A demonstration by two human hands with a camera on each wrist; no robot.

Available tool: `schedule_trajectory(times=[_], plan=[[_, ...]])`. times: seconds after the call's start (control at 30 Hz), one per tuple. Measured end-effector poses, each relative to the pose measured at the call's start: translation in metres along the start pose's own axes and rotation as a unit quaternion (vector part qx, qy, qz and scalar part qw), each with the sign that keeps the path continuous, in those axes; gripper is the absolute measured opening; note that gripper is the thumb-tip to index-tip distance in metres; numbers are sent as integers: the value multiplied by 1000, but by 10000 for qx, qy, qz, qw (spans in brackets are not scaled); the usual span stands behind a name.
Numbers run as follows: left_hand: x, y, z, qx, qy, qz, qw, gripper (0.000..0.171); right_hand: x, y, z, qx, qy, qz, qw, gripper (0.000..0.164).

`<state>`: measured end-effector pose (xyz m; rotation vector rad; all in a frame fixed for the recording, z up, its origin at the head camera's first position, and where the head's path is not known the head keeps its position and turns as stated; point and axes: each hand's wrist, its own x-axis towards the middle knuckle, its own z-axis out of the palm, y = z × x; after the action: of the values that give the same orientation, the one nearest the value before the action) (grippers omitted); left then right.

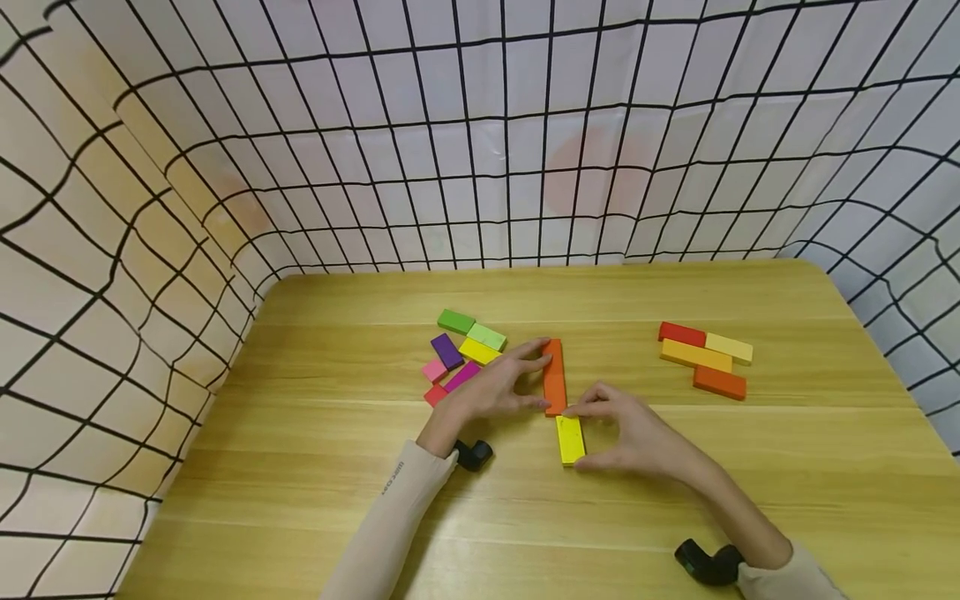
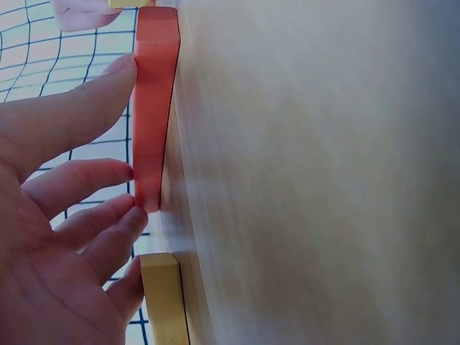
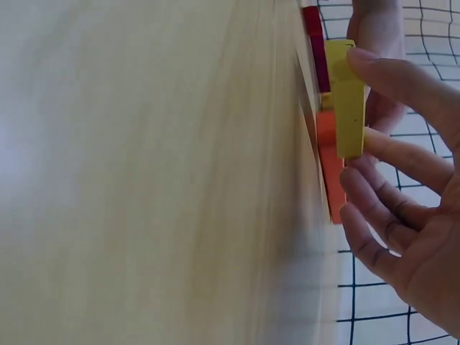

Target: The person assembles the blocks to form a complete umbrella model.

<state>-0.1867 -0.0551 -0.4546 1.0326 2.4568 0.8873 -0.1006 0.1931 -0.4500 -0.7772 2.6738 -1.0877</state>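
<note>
With thumb and fingertips spread along its left side, my left hand (image 1: 495,387) grips a long orange block (image 1: 554,379) lying on the table. The left wrist view shows the thumb at one end of this block and the fingertips toward the other. My right hand (image 1: 641,435) pinches a shorter yellow block (image 1: 571,443) lengthwise, thumb at the near end and index finger at the far end. In the head view, the yellow block's far end meets the orange block's near end. The right wrist view shows the yellow block (image 3: 348,100) in front of the orange one.
Left of the orange block lies a loose group of blocks, including green (image 1: 456,322), purple (image 1: 447,352) and pink (image 1: 434,371) ones. Several red, yellow and orange blocks (image 1: 696,355) lie together at the right. Black netting (image 1: 506,175) stands around the wooden table (image 1: 300,400).
</note>
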Motion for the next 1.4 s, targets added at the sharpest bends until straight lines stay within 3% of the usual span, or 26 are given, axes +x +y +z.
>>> schedule_trajectory(times=[0.33,0.63,1.4], plan=[[1,0,0,33,-19,-5,10000,75,2,3,11,21,-176,116,9998,59],[1,-1,1,9,0,14,10000,74,2,-3,14,-291,-6,277,9992,62],[0,-1,1,52,21,-1,10000,74,8,-4,16,51,15,300,9995,55]])
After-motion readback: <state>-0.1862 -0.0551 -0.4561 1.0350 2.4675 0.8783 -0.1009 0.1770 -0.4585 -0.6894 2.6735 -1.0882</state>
